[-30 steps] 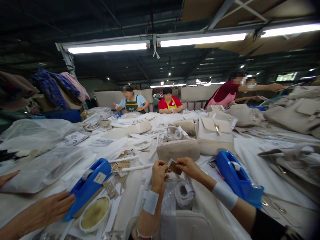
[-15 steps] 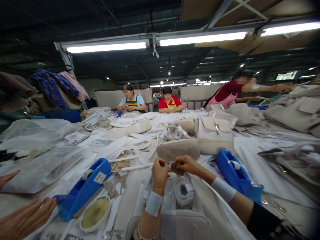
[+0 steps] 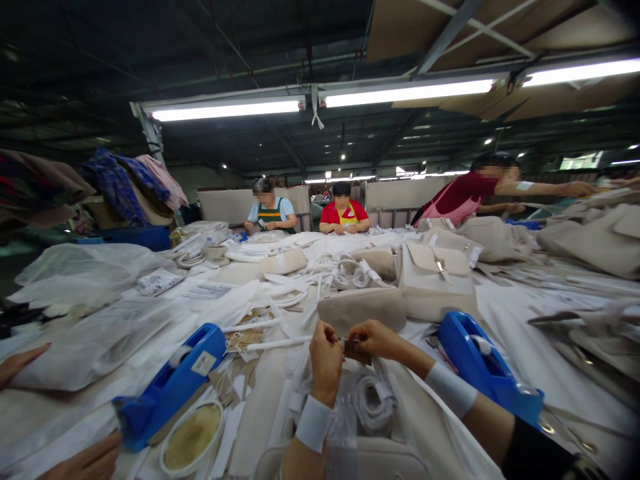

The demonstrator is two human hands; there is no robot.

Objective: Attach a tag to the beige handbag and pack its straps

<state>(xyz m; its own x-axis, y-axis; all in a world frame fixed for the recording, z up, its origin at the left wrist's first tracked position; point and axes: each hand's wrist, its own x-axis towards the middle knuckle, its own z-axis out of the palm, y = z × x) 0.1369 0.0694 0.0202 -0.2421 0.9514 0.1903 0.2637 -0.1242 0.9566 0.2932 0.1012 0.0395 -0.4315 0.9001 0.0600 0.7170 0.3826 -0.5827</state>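
Observation:
My left hand (image 3: pixel 326 355) is closed in a pinch above a beige bag; what lies between its fingertips is too small to make out. Close beside it on the right, my right hand (image 3: pixel 373 339) grips a small brown tag (image 3: pixel 358 353), its edge near the left fingertips. Below both hands, a coiled white strap (image 3: pixel 374 400) in clear wrapping rests on the beige bag (image 3: pixel 420 427). Each of my wrists has a pale band around it.
Blue tape dispensers (image 3: pixel 173 383) (image 3: pixel 487 367) flank my hands. Near the left one is a round dish (image 3: pixel 194 437). A beige flap bag (image 3: pixel 437 280) stands beyond. Another person's hands (image 3: pixel 90 460) show at the left edge; three people work across the table.
The view has shifted slightly, so the scene sits lower and further right. My hands remain close together with the tag. The neighbour's hand at lower left has moved down and now touches white material.

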